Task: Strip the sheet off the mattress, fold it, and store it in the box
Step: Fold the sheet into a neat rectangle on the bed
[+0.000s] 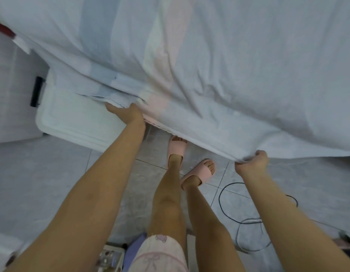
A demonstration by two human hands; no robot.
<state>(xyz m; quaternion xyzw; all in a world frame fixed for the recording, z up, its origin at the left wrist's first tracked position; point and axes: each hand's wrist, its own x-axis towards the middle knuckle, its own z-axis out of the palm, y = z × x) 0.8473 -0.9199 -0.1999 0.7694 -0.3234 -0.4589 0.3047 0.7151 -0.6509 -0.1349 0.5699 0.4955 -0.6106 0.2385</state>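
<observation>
A pale sheet (219, 61) with blue and pink stripes hangs spread across the upper half of the head view. My left hand (129, 113) grips its gathered, layered edge at centre left, fingers hidden under the cloth. My right hand (252, 160) is curled round the sheet's lower hem at the right, bunching it. A white plastic box (72, 122) with a closed lid and a black latch sits on the floor at the left, partly covered by the sheet. No mattress is visible.
A black cable (229, 211) loops on the grey tiled floor at the lower right. My feet in pink slippers (199, 171) stand just below the sheet's hem. A white cabinet (11, 91) stands at the far left beside the box.
</observation>
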